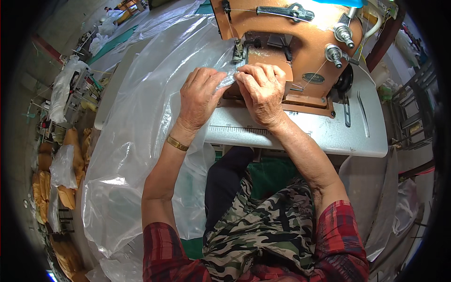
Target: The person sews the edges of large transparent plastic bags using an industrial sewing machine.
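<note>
A large sheet of clear plastic film (141, 117) drapes over the left of the sewing table and hangs down past its front edge. My left hand (199, 94) pinches a gathered edge of this film, just in front of the presser foot (238, 50). Close beside it, my right hand (262, 89) is closed on the same edge, its fingertips almost meeting the left ones. The orange-brown sewing machine (300, 51) stands right behind both hands, with white thread running to its needle area. The needle tip itself cannot be made out.
On the right of the pale sewing table (300, 136) lie tweezers (363, 114) and a slotted metal piece (347, 112). A black handwheel (345, 77) juts from the machine. Brown bundles (70, 155) and plastic-wrapped items stand at the left; a metal rack (413, 110) is at the right.
</note>
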Tool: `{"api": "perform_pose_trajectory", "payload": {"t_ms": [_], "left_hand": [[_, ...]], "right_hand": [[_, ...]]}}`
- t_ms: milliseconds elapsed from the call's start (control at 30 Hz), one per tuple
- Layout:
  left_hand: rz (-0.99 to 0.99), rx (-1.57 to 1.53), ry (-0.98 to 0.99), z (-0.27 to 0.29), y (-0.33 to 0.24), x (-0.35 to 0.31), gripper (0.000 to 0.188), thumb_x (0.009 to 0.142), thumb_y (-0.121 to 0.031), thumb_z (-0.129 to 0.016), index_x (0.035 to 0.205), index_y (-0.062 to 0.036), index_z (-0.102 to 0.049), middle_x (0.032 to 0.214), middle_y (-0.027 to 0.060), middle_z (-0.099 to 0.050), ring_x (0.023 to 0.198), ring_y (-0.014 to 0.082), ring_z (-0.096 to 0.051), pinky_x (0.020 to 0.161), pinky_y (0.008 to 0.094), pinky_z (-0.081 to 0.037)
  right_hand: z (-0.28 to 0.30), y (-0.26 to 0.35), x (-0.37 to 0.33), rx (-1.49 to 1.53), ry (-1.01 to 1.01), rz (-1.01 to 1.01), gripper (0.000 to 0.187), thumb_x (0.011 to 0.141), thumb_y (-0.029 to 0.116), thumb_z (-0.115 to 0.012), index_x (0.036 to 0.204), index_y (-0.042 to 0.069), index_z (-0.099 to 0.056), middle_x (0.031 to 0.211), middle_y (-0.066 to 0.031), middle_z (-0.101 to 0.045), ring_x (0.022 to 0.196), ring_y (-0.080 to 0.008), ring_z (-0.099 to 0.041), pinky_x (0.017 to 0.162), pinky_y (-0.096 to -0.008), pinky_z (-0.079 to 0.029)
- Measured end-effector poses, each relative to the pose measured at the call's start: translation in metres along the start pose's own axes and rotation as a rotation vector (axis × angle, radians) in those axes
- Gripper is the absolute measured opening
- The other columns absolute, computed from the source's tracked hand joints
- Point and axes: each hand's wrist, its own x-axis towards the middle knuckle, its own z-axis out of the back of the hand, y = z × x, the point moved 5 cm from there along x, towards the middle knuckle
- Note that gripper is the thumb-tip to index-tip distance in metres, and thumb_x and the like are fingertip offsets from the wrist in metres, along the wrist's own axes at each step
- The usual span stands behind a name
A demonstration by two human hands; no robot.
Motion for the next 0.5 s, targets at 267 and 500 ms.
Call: {"api": "perform_pose_trajectory", "payload": {"t_ms": [267,500], "left_hand": [[0.077,-0.289,0.102,-0.001,0.01,0.008,0.032,0.069,0.004,-0.075,0.098,-0.0028,-0.065,0.092,0.0097,-0.059,0.084,0.0255,-0.061,0.071,0.0335,-0.05],[0.045,-0.285,0.085,0.004,0.005,0.014,0.024,0.074,-0.002,-0.077,0.095,-0.0027,-0.067,0.088,0.0089,-0.06,0.08,0.0237,-0.061,0.068,0.0333,-0.05]], "right_hand": [[-0.001,0.0,0.0,-0.001,-0.002,-0.016,0.016,0.077,0.013,-0.072,0.091,0.011,-0.065,0.097,0.0004,-0.067,0.094,-0.0204,-0.06,0.087,-0.0375,-0.036],[-0.003,0.0,-0.001,-0.001,-0.012,-0.037,0.015,0.077,0.014,-0.071,0.09,0.012,-0.064,0.096,0.0006,-0.066,0.094,-0.0199,-0.06,0.087,-0.0377,-0.035]]}}
